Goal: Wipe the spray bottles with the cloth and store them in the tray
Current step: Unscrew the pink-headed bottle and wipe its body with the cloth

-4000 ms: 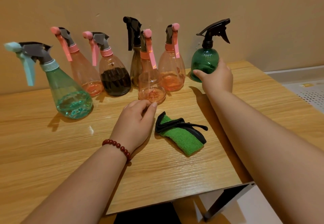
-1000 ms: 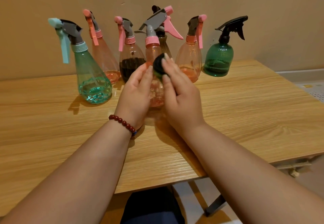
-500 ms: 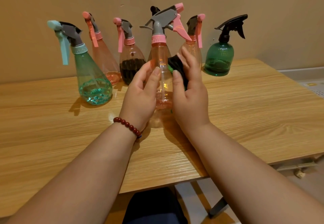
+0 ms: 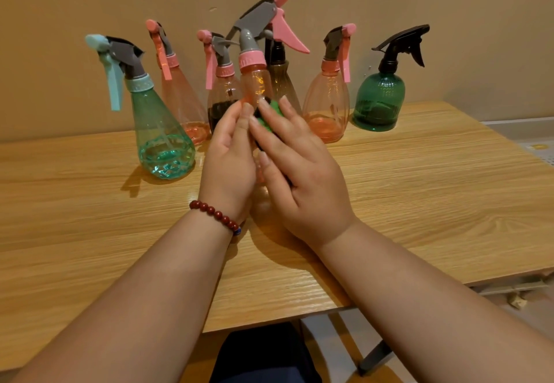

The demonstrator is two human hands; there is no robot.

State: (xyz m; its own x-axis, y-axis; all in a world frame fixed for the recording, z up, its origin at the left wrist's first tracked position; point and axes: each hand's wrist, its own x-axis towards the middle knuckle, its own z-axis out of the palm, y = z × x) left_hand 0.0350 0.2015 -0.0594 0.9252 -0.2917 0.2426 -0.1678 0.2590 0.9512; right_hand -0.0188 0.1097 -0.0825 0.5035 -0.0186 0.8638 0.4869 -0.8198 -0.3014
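Observation:
My left hand [image 4: 229, 167] grips the body of a clear pink spray bottle [image 4: 254, 83] with a grey and pink trigger head. It is held upright, just above the wooden table [image 4: 419, 188]. My right hand [image 4: 299, 173] holds the green cloth [image 4: 271, 110] with a black edge against the bottle's right side, fingers laid over the cloth. Most of the cloth and the bottle's lower part are hidden between my hands.
Several more spray bottles stand in a row along the wall: a teal one [image 4: 162, 137], a pink one [image 4: 183, 104], one with dark liquid [image 4: 223, 98], a brown one [image 4: 281, 83], a pink oval one [image 4: 326, 110] and a green one [image 4: 379, 104]. A pale perforated surface [image 4: 539, 149] shows at the right edge.
Since four seconds ago my hands have picked up the cloth and a pink bottle. In the last second my right hand has slid the cloth over the bottle's side, and the bottle has turned slightly.

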